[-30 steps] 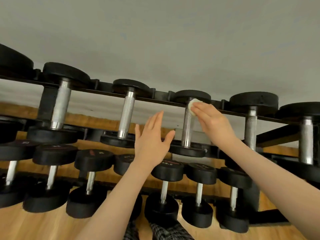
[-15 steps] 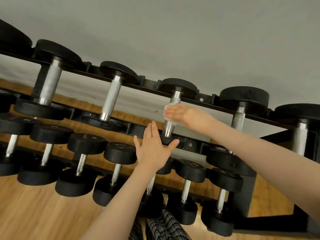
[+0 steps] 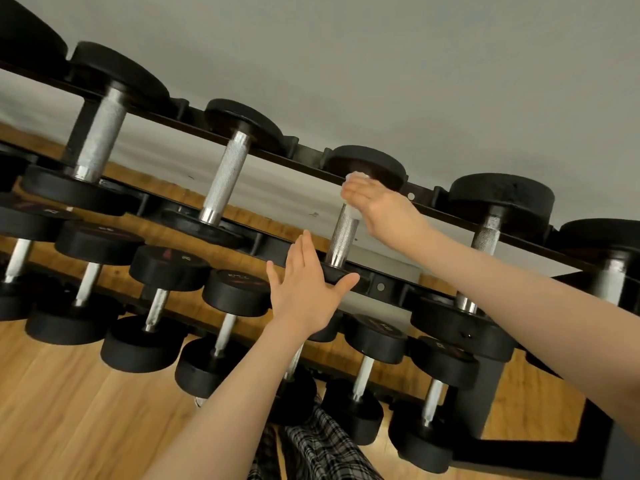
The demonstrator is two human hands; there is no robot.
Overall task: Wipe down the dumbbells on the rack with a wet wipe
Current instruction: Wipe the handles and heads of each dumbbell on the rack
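Observation:
A black rack [image 3: 381,287] carries rows of black dumbbells with knurled steel handles. My right hand [image 3: 375,206] grips a white wet wipe [image 3: 356,177] wrapped round the top of the middle top-row dumbbell's handle [image 3: 341,239], just under its far weight [image 3: 367,164]. My left hand [image 3: 304,289] is flat with straight fingers against that dumbbell's near weight [image 3: 341,274], thumb spread to the right. Most of the wipe is hidden under my fingers.
Neighbouring top-row dumbbells stand left [image 3: 225,181] and right [image 3: 485,237] of the one I hold. Smaller dumbbells [image 3: 239,296] fill the lower rows. Wooden floor [image 3: 69,403] lies below, a pale wall [image 3: 381,64] behind. Plaid trouser legs [image 3: 318,448] show at the bottom.
My right hand slid the wipe down the handle, then back up to its top. My left hand settled against the near weight. The view tilted and moved closer.

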